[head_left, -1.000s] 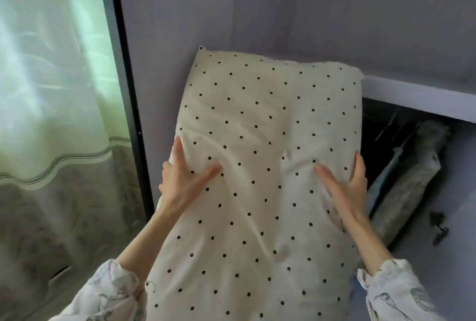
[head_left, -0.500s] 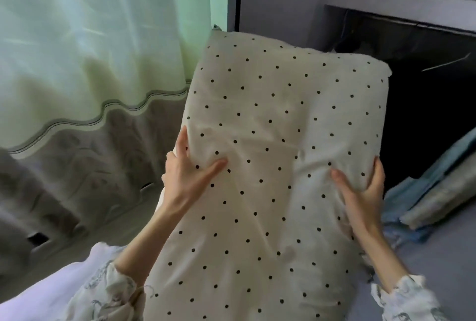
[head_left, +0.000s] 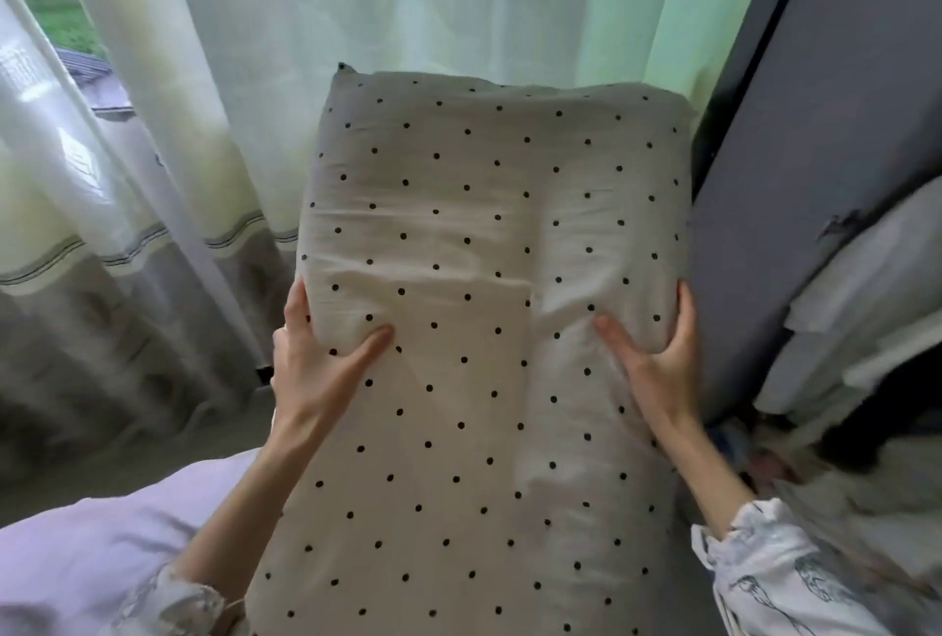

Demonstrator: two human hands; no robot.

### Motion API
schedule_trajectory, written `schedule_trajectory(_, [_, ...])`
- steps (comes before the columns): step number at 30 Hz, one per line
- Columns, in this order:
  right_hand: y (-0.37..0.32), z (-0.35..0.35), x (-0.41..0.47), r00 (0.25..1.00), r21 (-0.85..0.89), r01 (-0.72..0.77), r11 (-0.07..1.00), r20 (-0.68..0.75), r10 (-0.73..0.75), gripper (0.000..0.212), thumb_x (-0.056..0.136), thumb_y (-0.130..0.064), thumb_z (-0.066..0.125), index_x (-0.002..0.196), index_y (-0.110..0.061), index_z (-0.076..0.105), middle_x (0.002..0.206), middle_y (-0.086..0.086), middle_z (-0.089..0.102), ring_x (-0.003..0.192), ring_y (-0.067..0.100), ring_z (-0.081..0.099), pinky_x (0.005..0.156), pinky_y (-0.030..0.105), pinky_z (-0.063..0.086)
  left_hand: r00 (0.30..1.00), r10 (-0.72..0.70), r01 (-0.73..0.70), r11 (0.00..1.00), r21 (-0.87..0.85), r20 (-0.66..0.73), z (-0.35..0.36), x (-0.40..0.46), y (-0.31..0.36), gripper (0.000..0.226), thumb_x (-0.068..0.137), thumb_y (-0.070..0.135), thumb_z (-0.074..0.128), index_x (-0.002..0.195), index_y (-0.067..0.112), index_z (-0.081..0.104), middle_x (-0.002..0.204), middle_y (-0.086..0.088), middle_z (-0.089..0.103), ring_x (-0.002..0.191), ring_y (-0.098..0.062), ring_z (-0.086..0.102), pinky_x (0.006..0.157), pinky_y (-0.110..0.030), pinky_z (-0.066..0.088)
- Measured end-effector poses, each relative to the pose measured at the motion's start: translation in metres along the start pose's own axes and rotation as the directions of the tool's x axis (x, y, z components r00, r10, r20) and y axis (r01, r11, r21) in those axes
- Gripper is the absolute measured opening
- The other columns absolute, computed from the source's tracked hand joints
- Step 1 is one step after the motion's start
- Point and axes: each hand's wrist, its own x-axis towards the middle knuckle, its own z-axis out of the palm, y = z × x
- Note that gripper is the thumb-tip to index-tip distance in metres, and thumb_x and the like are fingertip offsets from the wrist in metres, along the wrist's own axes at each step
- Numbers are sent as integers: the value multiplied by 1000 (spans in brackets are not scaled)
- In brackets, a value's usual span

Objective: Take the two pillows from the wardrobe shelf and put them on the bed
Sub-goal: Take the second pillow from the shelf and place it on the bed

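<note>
A cream pillow with small black dots (head_left: 484,248) fills the middle of the view, held up in the air in front of me. My left hand (head_left: 316,370) grips its left edge, thumb pressed into the top face. My right hand (head_left: 652,360) grips the right edge the same way. The corner of the bed (head_left: 86,554), covered in pale lilac, shows at the lower left, below and left of the pillow. The wardrobe's dark grey side (head_left: 795,207) stands at the right. I see only one pillow.
Sheer pale green curtains (head_left: 357,13) with a grey patterned lower band hang straight ahead and to the left. Folded light clothes (head_left: 866,309) lie inside the wardrobe at the right edge. A strip of floor runs between bed and curtains.
I have turned left, away from the wardrobe, carrying the pillow. The wardrobe shelf slid out of view to the right, and the curtains and bed corner came into view.
</note>
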Motion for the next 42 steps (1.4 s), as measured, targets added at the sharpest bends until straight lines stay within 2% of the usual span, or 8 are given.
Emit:
schedule_trajectory(3, [-3, 44, 33, 994, 18, 12, 1000, 108, -14, 107, 55, -67, 71, 143, -38, 18, 148, -2, 30, 130, 12, 34, 103, 31, 31, 993, -54, 57, 998, 35, -101, -10, 23, -8, 100, 52, 56, 74, 134, 60, 17, 111, 3, 41, 105, -20, 46, 92, -40, 40])
schedule_trajectory(8, [-9, 125, 102, 958, 72, 55, 996, 278, -73, 108, 54, -67, 70, 143, -40, 16, 146, 0, 29, 130, 19, 33, 97, 32, 29, 951, -146, 169, 984, 61, -274, -12, 73, -16, 105, 49, 64, 72, 136, 56, 14, 123, -4, 42, 119, -31, 47, 102, -56, 40])
schedule_trajectory(12, [-24, 184, 160, 896, 47, 114, 992, 426, -123, 108, 55, -68, 69, 143, -40, 13, 145, 4, 28, 130, 30, 35, 102, 48, 32, 885, -197, 244, 968, 60, -421, -8, 109, -11, 105, 50, 65, 73, 136, 55, 13, 128, -8, 42, 119, -33, 47, 102, -57, 39])
schedule_trajectory(16, [-41, 237, 203, 816, 111, 178, 978, 538, -210, 107, 56, -70, 70, 142, -41, 12, 145, 2, 29, 131, 28, 34, 106, 55, 32, 812, -186, 272, 959, 77, -553, -10, 134, -6, 108, 50, 65, 73, 139, 49, 13, 128, -7, 41, 117, -30, 46, 102, -56, 39])
schedule_trajectory(20, [-63, 287, 222, 744, 188, 204, 961, 608, -277, 106, 55, -72, 69, 141, -42, 15, 141, 1, 33, 126, 19, 36, 107, 45, 32, 742, -168, 281, 957, 73, -650, -24, 153, -5, 110, 51, 62, 75, 141, 44, 15, 125, -2, 42, 112, -26, 46, 99, -53, 42])
schedule_trajectory(23, [-78, 326, 229, 692, 250, 212, 945, 644, -326, 106, 53, -72, 68, 141, -42, 16, 134, -3, 37, 115, 9, 35, 100, 35, 30, 681, -136, 262, 963, 67, -720, -36, 167, -10, 112, 49, 62, 77, 142, 41, 18, 132, -3, 45, 120, -25, 46, 99, -53, 44])
schedule_trajectory(27, [-98, 388, 234, 612, 313, 229, 921, 689, -387, 101, 60, -63, 71, 142, -39, 17, 119, -10, 32, 111, 10, 37, 98, 35, 33, 590, -106, 253, 966, 59, -800, -57, 190, -22, 112, 48, 61, 78, 141, 38, 22, 132, 1, 46, 121, -21, 47, 100, -50, 44])
schedule_trajectory(42, [-210, 664, 189, 230, 548, 234, 803, 772, -593, 101, 56, -69, 69, 138, -47, 15, 119, -15, 32, 107, 7, 38, 94, 31, 33, 165, -66, 262, 965, -21, -984, -182, 288, -86, 110, 50, 57, 80, 142, 29, 27, 134, 3, 52, 121, -16, 52, 103, -43, 43])
